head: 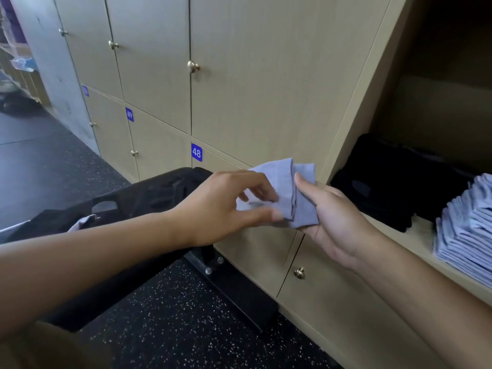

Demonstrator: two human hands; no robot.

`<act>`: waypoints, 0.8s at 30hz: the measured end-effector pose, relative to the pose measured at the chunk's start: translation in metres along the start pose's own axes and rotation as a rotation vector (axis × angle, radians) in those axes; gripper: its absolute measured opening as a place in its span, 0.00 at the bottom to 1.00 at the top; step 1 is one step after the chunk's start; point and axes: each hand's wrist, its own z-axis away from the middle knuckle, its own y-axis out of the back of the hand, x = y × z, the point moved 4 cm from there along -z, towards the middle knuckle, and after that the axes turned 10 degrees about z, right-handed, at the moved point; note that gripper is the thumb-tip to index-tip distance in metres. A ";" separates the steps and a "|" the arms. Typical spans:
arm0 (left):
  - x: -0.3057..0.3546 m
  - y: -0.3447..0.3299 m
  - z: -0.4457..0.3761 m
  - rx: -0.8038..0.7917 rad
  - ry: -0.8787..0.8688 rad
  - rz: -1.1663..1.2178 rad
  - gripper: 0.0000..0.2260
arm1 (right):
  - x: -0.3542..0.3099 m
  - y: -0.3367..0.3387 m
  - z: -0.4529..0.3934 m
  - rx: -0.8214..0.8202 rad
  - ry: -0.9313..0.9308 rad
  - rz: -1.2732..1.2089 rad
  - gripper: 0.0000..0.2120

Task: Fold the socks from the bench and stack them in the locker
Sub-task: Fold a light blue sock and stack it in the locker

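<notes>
Both hands are pinching the sock (287,193) mid-air: right hand (330,217) cradling the fold, left hand (229,206) smoothing it, ready for the locker's stack (463,230).

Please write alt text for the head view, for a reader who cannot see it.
Both hands, left and right, hold a pale blue sock in front of closed lockers. To the right, an open locker holds a blue sock stack and a black pile.
</notes>
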 end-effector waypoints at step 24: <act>-0.019 -0.018 -0.014 0.228 0.473 0.396 0.08 | 0.014 0.016 0.003 -0.037 0.102 0.508 0.12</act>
